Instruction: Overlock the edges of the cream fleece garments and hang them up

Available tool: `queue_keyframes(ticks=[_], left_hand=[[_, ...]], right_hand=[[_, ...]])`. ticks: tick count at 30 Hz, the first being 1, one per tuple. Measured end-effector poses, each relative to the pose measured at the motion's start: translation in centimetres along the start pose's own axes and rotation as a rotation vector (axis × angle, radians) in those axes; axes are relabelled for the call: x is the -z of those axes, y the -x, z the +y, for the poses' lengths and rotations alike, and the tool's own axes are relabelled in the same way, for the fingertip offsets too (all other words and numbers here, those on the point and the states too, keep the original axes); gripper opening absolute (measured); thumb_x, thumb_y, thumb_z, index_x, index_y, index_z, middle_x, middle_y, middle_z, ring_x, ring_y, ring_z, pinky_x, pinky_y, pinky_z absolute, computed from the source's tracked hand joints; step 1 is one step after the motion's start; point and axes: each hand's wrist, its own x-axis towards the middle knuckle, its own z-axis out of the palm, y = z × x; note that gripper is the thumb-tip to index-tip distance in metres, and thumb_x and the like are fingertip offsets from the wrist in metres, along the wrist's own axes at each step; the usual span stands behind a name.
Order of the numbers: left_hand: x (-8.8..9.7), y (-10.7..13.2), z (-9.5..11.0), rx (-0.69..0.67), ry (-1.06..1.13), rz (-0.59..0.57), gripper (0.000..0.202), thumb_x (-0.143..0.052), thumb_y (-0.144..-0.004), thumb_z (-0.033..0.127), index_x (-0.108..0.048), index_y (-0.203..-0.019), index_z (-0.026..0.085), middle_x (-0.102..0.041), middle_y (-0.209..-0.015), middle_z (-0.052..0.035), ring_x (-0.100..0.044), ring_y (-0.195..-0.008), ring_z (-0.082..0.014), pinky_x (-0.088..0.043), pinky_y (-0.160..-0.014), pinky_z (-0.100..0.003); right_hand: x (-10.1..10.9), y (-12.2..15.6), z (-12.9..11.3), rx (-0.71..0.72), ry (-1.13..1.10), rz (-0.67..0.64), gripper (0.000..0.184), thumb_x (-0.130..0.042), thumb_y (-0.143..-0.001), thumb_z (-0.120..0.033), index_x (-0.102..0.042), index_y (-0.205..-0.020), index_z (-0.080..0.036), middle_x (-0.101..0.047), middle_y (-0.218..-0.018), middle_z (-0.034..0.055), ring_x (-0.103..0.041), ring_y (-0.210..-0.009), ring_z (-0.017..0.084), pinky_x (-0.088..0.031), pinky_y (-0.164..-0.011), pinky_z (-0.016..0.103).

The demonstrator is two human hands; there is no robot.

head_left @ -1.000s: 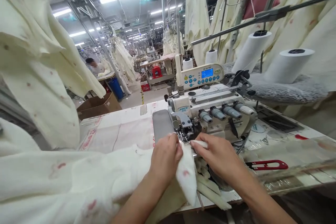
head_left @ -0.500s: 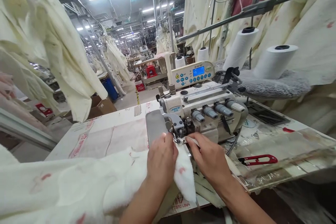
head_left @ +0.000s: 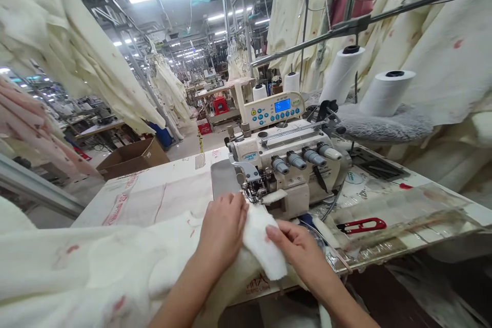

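Note:
A large piece of white fleece fabric (head_left: 92, 266) with reddish printed spots spreads over the table's left side and reaches the overlock machine (head_left: 292, 184). My left hand (head_left: 225, 228) is closed on the fabric just in front of the presser foot (head_left: 251, 192), its fingers bunched together. Farther right, my right hand (head_left: 302, 248) pinches the edge of a narrow fleece flap (head_left: 261, 246), thumb on top and fingers partly hidden beneath. This flap hangs over the front edge of the table. A small fleece strip (head_left: 274, 196) sticks out right of the needle area.
Red thread snips (head_left: 363, 225) lie on the table (head_left: 415, 205) at right. White thread cones (head_left: 394, 92) stand behind the machine on grey plush. A control panel (head_left: 272, 110) sits above the machine head. Cream garments (head_left: 126, 77) hang left; a cardboard box (head_left: 132, 159) stands beyond the table.
My right hand has left the presser foot area and moved down onto the fleece flap's edge. My left hand stays on the fabric by the presser foot. The view has shifted slightly.

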Motion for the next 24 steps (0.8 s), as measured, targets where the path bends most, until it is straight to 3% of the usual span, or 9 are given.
queue_keyframes(ticks=[3, 5, 7, 12, 14, 16, 18, 21, 24], left_hand=[[0.3, -0.2, -0.6, 0.034, 0.169, -0.012, 0.008, -0.040, -0.085, 0.022, -0.047, -0.081, 0.019, -0.056, -0.085, -0.0012, -0.051, -0.077, -0.0161, -0.037, -0.066, -0.027], [0.0, -0.1, -0.7, 0.062, 0.214, 0.024, 0.005, -0.042, -0.083, 0.021, -0.046, -0.079, 0.020, -0.055, -0.084, -0.0001, -0.051, -0.074, -0.0149, -0.036, -0.065, -0.026], [-0.5, 0.0, -0.6, 0.076, 0.223, 0.056, 0.007, -0.041, -0.082, 0.021, -0.046, -0.078, 0.020, -0.054, -0.082, 0.0005, -0.050, -0.072, -0.0146, -0.036, -0.064, -0.026], [-0.8, -0.8, -0.8, 0.061, 0.211, 0.057, 0.010, -0.042, -0.082, 0.024, -0.044, -0.074, 0.019, -0.053, -0.076, 0.0009, -0.050, -0.069, -0.0145, -0.035, -0.061, -0.025], [-0.7, -1.4, -1.0, 0.058, 0.183, 0.059, 0.011, -0.041, -0.083, 0.025, -0.044, -0.074, 0.019, -0.053, -0.076, 0.0005, -0.050, -0.068, -0.0147, -0.036, -0.061, -0.026], [-0.8, -1.3, -0.9, 0.042, 0.117, 0.102, 0.011, -0.041, -0.083, 0.024, -0.046, -0.075, 0.019, -0.054, -0.077, -0.0009, -0.051, -0.071, -0.0164, -0.038, -0.064, -0.029], [-1.3, -0.2, -0.6, -0.002, 0.041, 0.238, 0.009, -0.042, -0.084, 0.022, -0.050, -0.082, 0.019, -0.057, -0.089, -0.0045, -0.052, -0.083, -0.0199, -0.040, -0.074, -0.034], [-3.4, 3.2, 0.1, -0.230, 0.010, 0.445, 0.023, -0.044, -0.083, 0.021, -0.051, -0.105, 0.019, -0.055, -0.109, -0.0085, -0.049, -0.102, -0.0223, -0.038, -0.086, -0.037], [-5.9, 6.5, 0.2, -0.446, -0.074, 0.433, 0.034, -0.047, -0.079, 0.018, -0.051, -0.113, 0.018, -0.059, -0.109, -0.0065, -0.051, -0.100, -0.0205, -0.039, -0.085, -0.031]], right_hand=[[0.4, 0.7, -0.4, 0.066, 0.100, 0.091, 0.037, -0.048, -0.086, -0.046, -0.057, -0.106, -0.016, -0.057, -0.085, 0.0030, -0.050, -0.072, 0.015, -0.038, -0.056, 0.020], [0.7, 1.1, 0.1, 0.047, 0.133, 0.119, 0.044, -0.045, -0.088, -0.044, -0.045, -0.126, -0.022, -0.058, -0.091, 0.0033, -0.052, -0.074, 0.016, -0.041, -0.060, 0.022], [1.0, 1.2, 0.8, 0.031, 0.139, 0.118, 0.049, -0.042, -0.090, -0.043, -0.035, -0.134, -0.025, -0.059, -0.089, 0.0026, -0.052, -0.069, 0.015, -0.042, -0.061, 0.023], [1.3, 0.3, 0.8, 0.052, 0.118, 0.077, 0.040, -0.044, -0.088, -0.038, -0.052, -0.123, -0.022, -0.055, -0.113, 0.0058, -0.051, -0.097, 0.020, -0.041, -0.083, 0.029], [1.3, -0.2, 0.5, 0.008, 0.087, 0.091, 0.042, -0.045, -0.086, -0.038, -0.052, -0.122, -0.018, -0.060, -0.097, 0.0071, -0.053, -0.084, 0.019, -0.043, -0.072, 0.028], [1.1, -0.5, 0.4, -0.020, 0.044, 0.120, 0.044, -0.047, -0.085, -0.039, -0.049, -0.122, -0.015, -0.057, -0.073, 0.0025, -0.049, -0.062, 0.015, -0.038, -0.054, 0.023], [0.7, -0.2, 0.7, -0.025, -0.060, 0.130, 0.045, -0.049, -0.084, -0.039, -0.041, -0.122, -0.017, -0.053, -0.065, -0.0017, -0.043, -0.054, 0.012, -0.031, -0.048, 0.020], [0.1, 0.9, 1.5, -0.054, -0.296, 0.050, 0.048, -0.057, -0.079, -0.032, -0.034, -0.119, -0.021, -0.056, -0.077, -0.0012, -0.048, -0.063, 0.013, -0.037, -0.055, 0.020], [-0.3, 2.2, 2.1, -0.039, -0.269, -0.045, 0.029, -0.057, -0.070, -0.019, -0.050, -0.098, -0.018, -0.056, -0.082, 0.0006, -0.051, -0.075, 0.016, -0.040, -0.068, 0.025]])
